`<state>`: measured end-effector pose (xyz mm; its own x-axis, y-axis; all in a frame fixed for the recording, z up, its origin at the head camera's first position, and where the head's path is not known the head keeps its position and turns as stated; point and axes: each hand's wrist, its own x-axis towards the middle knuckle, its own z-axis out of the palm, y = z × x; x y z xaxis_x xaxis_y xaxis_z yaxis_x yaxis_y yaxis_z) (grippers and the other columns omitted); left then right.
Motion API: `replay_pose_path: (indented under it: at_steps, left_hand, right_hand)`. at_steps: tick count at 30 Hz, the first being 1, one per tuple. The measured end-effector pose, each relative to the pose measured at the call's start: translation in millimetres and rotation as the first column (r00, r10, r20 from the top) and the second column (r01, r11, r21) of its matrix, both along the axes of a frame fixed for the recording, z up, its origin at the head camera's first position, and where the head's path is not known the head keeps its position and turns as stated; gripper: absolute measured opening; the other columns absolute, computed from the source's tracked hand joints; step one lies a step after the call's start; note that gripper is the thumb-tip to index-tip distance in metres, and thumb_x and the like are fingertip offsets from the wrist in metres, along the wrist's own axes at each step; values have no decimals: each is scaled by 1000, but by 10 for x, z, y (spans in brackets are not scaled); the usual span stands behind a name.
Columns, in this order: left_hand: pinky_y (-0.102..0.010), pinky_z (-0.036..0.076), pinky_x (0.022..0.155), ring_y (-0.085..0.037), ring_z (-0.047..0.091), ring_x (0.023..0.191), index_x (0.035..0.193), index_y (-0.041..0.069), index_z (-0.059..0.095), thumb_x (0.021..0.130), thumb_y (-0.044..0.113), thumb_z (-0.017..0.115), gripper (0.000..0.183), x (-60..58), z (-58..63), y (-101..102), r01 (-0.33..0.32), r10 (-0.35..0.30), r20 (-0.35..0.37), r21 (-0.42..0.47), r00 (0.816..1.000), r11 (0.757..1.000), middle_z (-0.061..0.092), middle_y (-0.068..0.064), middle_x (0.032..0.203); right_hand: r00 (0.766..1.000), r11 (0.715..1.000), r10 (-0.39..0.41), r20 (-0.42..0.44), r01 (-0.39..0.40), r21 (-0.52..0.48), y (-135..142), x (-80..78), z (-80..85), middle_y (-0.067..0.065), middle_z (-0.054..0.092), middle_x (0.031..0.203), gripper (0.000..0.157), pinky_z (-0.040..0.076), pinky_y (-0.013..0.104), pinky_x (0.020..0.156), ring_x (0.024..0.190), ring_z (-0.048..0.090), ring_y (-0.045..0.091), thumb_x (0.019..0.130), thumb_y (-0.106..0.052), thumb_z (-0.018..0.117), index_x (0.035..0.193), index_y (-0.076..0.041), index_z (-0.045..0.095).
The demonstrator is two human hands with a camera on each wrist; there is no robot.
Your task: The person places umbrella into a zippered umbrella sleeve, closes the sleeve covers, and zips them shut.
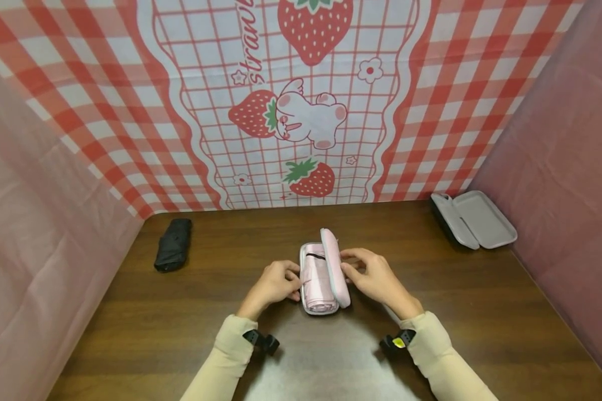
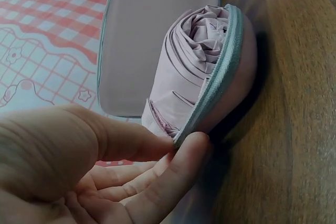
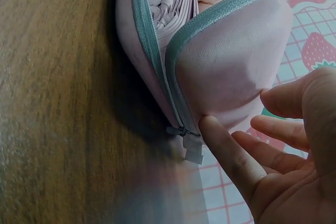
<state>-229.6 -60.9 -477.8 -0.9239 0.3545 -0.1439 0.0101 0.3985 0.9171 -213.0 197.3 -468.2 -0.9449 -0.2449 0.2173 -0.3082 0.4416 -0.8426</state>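
Observation:
A pink zip case [image 1: 335,270] stands partway open in the middle of the table, its lid tilted up on the right. Inside lies a rolled pink folding umbrella [image 1: 318,281], with a dark strap across its far end. My left hand [image 1: 276,281] pinches the case's left rim between thumb and finger; in the left wrist view the teal zipper edge [image 2: 223,66] meets those fingertips. On the other side, my right hand [image 1: 376,275] touches the outside of the lid [image 3: 231,56] with its fingertips, the fingers loosely bent. A zipper pull [image 3: 193,149] hangs at the case's hinge end.
A black folded umbrella-like bundle [image 1: 173,245] lies at the table's back left. At the back right is an open hard case [image 1: 484,219] with grey lining. A strawberry-print cloth [image 1: 311,128] hangs behind the brown table [image 1: 155,334], with pink cloth at both sides.

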Motion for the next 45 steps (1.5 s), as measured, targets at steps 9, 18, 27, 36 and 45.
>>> replay_pose_path:
  at_steps: [9, 18, 27, 36, 45]
  left_hand:
    - [-28, 59, 58, -17, 71, 56, 121, -12, 63, 84, -8, 62, 37, 11, 39, 20, 2, -9, -85, -86, 996, 996, 75, -11, 80]
    - [-19, 48, 54, -5, 63, 50, 113, -9, 67, 84, -7, 61, 30, 51, 93, 35, 5, -103, -307, -304, 946, 953, 71, -2, 65]
    - [-19, 35, 53, -9, 43, 59, 71, 6, 62, 79, -7, 64, 16, 38, 87, 60, -54, -152, -515, -363, 844, 930, 49, 4, 63]
    - [-25, 50, 63, -14, 58, 68, 106, -3, 75, 79, -4, 68, 28, 33, 73, 37, -92, -91, -486, -341, 869, 935, 68, -2, 71]
    - [-32, 55, 72, -9, 61, 63, 117, -6, 70, 80, -6, 67, 38, 26, 80, 23, -64, -103, -442, -347, 891, 936, 68, 3, 60]
  right_hand:
    - [997, 999, 5, -80, -3, 34, -14, -2, -7, 18, 70, 116, 25, 62, 30, 69, 90, 74, 25, 92, -3, 74, 117, 0, 72]
    - [986, 996, 38, -164, -25, 84, -35, -7, -40, 13, 72, 117, 23, 63, 38, 77, 89, 72, 18, 91, -7, 76, 114, -4, 74]
    - [980, 994, 85, -179, -71, 83, -61, 2, -45, 14, 71, 118, 27, 61, 26, 71, 90, 71, 20, 89, -6, 77, 116, -3, 73]
    - [971, 984, 155, -180, -136, 114, -87, 31, -62, 19, 67, 129, 30, 62, 32, 73, 96, 72, 28, 88, -9, 79, 118, -4, 74]
    - [960, 964, 230, -159, -202, 174, -112, 57, -68, 20, 64, 137, 27, 61, 30, 77, 103, 71, 27, 89, -6, 76, 115, -6, 76]
